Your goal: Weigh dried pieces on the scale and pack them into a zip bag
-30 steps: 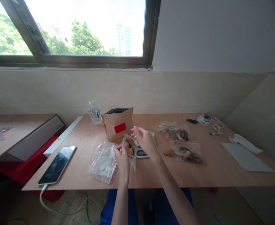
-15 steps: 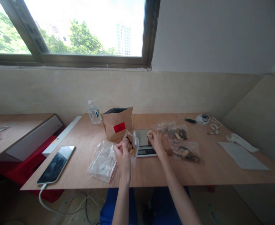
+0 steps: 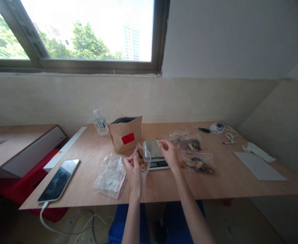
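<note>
My left hand [image 3: 133, 168] holds a small clear zip bag [image 3: 143, 158] upright by its rim; brown dried pieces lie inside it. My right hand [image 3: 169, 153] hovers just right of the bag, over a small digital scale [image 3: 154, 154], pinching a small dried piece [image 3: 159, 142] between thumb and fingers. A brown paper pouch with a red label [image 3: 125, 137] stands open behind the bag.
A pile of empty zip bags [image 3: 110, 175] lies left of my hands. Filled zip bags [image 3: 198, 162] lie to the right. A phone on a cable [image 3: 59, 179] rests near the table's left edge, a water bottle [image 3: 99, 122] at the back. Screwdriver [image 3: 199, 128] and white paper [image 3: 259, 165] lie at far right.
My right hand moved from above the bag to the right over the scale, then lifted a small piece. The left hand kept holding the bag.
</note>
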### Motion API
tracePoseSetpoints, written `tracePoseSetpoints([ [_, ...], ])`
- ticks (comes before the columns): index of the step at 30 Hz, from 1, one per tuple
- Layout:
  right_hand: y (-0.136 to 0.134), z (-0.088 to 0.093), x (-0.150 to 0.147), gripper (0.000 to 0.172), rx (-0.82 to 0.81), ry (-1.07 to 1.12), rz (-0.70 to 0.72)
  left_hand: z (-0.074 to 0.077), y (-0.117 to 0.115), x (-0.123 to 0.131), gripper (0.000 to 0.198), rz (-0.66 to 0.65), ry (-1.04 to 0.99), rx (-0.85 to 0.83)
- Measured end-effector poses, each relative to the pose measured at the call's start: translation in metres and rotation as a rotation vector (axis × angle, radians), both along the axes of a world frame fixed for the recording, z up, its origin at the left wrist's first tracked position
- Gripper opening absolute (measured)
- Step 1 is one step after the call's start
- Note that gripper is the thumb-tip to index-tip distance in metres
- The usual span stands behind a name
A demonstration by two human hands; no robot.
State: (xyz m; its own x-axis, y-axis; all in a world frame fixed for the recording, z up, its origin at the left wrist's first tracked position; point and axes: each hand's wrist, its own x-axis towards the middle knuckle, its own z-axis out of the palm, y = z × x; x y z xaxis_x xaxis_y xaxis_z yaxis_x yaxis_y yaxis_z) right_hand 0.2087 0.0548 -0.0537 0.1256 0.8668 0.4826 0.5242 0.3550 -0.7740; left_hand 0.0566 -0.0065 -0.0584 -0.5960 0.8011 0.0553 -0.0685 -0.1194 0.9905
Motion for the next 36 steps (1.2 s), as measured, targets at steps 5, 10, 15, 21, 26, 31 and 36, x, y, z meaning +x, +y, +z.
tracePoseSetpoints([
  [5, -0.030, 0.054, -0.028, 0.023, 0.040, 0.075, 0.083, 0.005, 0.000, 0.003, 0.022, -0.009, 0.007, -0.059],
  [10, -0.058, 0.062, -0.035, 0.028, 0.003, -0.018, 0.270, 0.008, -0.001, 0.006, 0.020, -0.007, -0.023, -0.023],
  [15, -0.087, 0.035, -0.026, 0.038, -0.114, 0.036, 0.269, 0.009, -0.004, 0.006, 0.022, 0.013, -0.015, -0.050],
  [21, -0.097, 0.003, -0.035, 0.073, -0.294, 0.189, 0.341, 0.005, -0.004, 0.007, 0.022, -0.005, -0.111, -0.023],
  [26, -0.083, -0.007, -0.040, 0.047, -0.254, 0.381, 0.257, 0.002, -0.004, 0.006, 0.022, -0.168, -0.178, 0.066],
  [31, -0.078, -0.007, -0.033, 0.035, -0.215, 0.525, 0.226, 0.004, -0.002, 0.007, 0.024, -0.280, -0.066, 0.114],
  [36, -0.081, -0.001, -0.030, 0.029, -0.154, 0.587, 0.110, -0.002, 0.001, 0.003, 0.022, -0.271, -0.046, 0.133],
])
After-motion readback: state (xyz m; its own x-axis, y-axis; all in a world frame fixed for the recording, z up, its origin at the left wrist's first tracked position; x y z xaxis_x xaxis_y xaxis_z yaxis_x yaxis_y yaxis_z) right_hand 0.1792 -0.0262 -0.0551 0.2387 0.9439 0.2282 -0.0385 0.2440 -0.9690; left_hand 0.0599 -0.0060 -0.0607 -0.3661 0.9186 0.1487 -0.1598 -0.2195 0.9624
